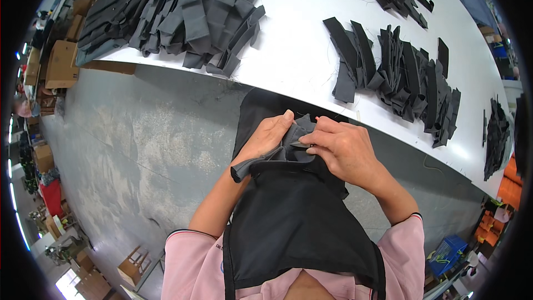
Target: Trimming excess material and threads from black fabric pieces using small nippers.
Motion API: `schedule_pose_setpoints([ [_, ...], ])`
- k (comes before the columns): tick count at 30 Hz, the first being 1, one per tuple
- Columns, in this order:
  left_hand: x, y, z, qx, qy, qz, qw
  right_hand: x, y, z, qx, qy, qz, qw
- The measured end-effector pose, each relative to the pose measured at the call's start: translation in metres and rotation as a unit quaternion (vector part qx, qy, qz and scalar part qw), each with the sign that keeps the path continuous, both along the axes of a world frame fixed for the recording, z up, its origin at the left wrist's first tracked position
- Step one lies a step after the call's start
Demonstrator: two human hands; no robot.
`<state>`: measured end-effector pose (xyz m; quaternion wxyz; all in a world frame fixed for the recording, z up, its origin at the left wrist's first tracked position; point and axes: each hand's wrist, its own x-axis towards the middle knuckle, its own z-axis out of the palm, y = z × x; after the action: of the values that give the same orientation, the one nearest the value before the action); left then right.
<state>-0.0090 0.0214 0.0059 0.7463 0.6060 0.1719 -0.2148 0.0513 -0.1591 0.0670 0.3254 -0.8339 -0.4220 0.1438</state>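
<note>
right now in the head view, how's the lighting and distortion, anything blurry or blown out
Head view: strong fisheye, the white table edge bows into a curve and the corners go black; light is even and soft, the tabletop bright but not blown out; the left hand, right hand and dark fabric piece are sharp; the rim clutter looks squeezed and smeared, and the black fabric stacks lose fold detail.

Dark fabric piece (293,143), crumpled, held chest-high

A person seen from above wears a pink short-sleeved shirt (189,261) with dark trim at the sleeve cuffs. A black apron (294,228) hangs down the front, its thin black straps running over both shoulders. Both forearms are bare below the sleeves.
</note>
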Motion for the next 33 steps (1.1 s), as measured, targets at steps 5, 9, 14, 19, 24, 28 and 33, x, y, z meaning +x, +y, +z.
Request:
schedule_pose_setpoints([
  [5, 0.001, 0.000, 0.002, 0.009, -0.023, 0.025, 0.999, -0.001, -0.002, -0.005, 0.067, 0.133, -0.082, 0.985],
  [9, -0.001, -0.002, -0.003, 0.109, -0.087, 0.051, 0.989, -0.004, -0.004, -0.002, 0.078, 0.114, -0.094, 0.986],
  [14, -0.005, -0.004, -0.011, 0.130, -0.110, 0.078, 0.982, -0.023, -0.005, -0.013, 0.117, 0.173, -0.125, 0.970],
  [19, -0.002, -0.008, 0.004, 0.075, -0.066, 0.078, 0.992, -0.036, -0.007, -0.020, 0.074, 0.105, -0.111, 0.986],
  [24, -0.005, -0.006, -0.002, 0.099, -0.105, 0.072, 0.987, -0.034, -0.007, -0.011, 0.145, 0.164, -0.144, 0.965],
  [28, -0.005, -0.006, 0.009, 0.047, -0.068, 0.058, 0.995, -0.027, -0.009, -0.011, 0.163, 0.087, -0.140, 0.973],
  [33, -0.007, -0.003, 0.012, -0.025, -0.028, 0.002, 0.999, -0.008, -0.013, 0.004, 0.051, 0.006, -0.010, 0.999],
])
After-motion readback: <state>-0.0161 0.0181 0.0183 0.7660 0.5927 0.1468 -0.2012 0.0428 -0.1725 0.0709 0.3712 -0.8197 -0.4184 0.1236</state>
